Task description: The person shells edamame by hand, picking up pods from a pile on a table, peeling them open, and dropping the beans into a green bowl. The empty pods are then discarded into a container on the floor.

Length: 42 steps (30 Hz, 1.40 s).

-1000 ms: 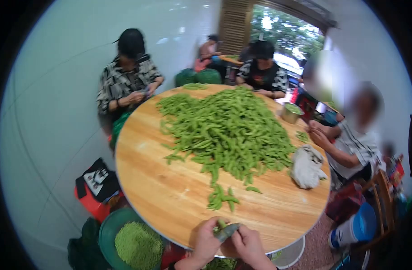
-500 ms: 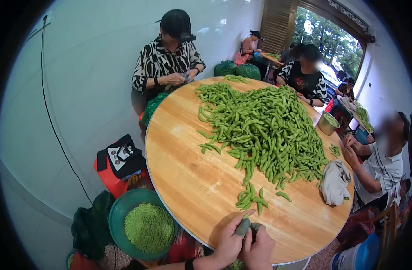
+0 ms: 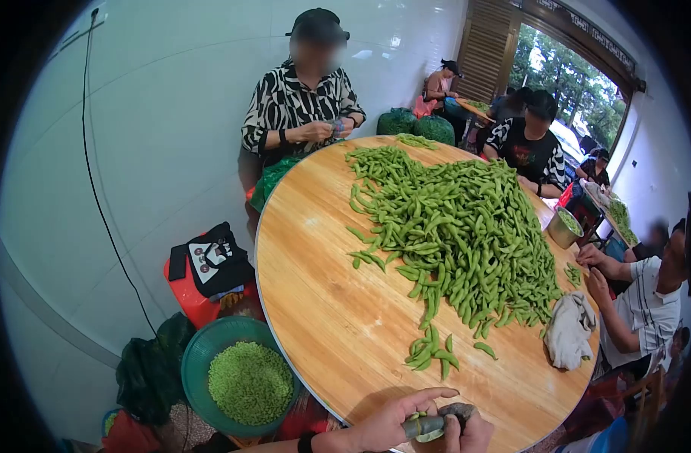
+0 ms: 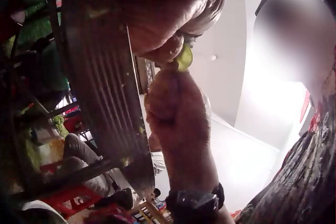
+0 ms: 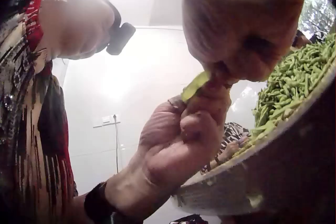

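Note:
At the near edge of the round wooden table, my left hand and right hand meet around a green soybean pod. Both hands pinch it; in the left wrist view its pale green end sticks out between the fingers. My left forefinger reaches straight out toward the right hand. Grey covers wrap digits on both hands. Just beyond lies a small cluster of pods, with the large pod heap farther back.
Left of the table is a green basin of shelled beans, near a red stool with a black bag. A grey cloth and metal pot stand at the right. Other people sit around.
The head view has turned, so the table and hands sit farther right. The pod's tip, upright above my left fingers half a second ago, is now low between the hands, and my left forefinger has straightened.

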Available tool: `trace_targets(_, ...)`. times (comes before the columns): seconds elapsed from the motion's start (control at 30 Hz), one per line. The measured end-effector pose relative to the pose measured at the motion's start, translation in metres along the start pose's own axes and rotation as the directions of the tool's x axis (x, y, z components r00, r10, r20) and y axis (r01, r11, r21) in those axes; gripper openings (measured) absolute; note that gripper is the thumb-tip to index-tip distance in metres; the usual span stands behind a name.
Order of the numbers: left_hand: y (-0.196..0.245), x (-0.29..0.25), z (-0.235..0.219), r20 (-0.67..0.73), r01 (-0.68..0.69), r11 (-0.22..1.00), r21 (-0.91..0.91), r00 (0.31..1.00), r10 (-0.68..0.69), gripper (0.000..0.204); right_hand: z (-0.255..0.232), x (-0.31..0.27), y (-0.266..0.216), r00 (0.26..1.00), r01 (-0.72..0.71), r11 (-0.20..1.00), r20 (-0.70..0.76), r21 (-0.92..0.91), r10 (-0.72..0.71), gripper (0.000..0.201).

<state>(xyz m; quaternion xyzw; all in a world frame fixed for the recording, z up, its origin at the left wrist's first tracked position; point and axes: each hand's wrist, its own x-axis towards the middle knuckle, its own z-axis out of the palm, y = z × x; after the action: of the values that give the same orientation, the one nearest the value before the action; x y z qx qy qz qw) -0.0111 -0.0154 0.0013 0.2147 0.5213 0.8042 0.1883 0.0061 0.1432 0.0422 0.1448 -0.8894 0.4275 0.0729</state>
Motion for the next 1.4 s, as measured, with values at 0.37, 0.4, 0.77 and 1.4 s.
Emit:
trace_targets(0.37, -0.011, 0.003, 0.003, -0.162, 0.097, 0.876, -0.472, 0.967, -0.195, 0.034, -0.008, -0.002, 0.015, 0.982, -0.1, 0.992, 0.168, 0.079, 0.085, 0.017)
trace_targets(0.4, -0.013, 0.004, 0.003, -0.194, 0.108, 0.834, -0.541, 0.949, -0.248, 0.032, -0.005, -0.004, 0.022, 0.986, -0.166, 0.956, 0.062, 0.243, 0.156, 0.016)
trace_targets(0.77, -0.014, 0.005, 0.004, -0.382, 0.007, 0.937, -0.35, 0.912, -0.15, 0.019, 0.012, 0.015, 0.0, 0.969, -0.232, 0.92, -0.011, 0.316, 0.248, 0.009)
trace_targets(1.4, -0.008, -0.021, 0.017, -0.494, -0.051, 0.96, 0.275, 0.849, 0.187, 0.017, 0.015, -0.011, 0.0, 0.783, -0.616, 0.174, 0.575, 0.768, 0.236, 0.016)
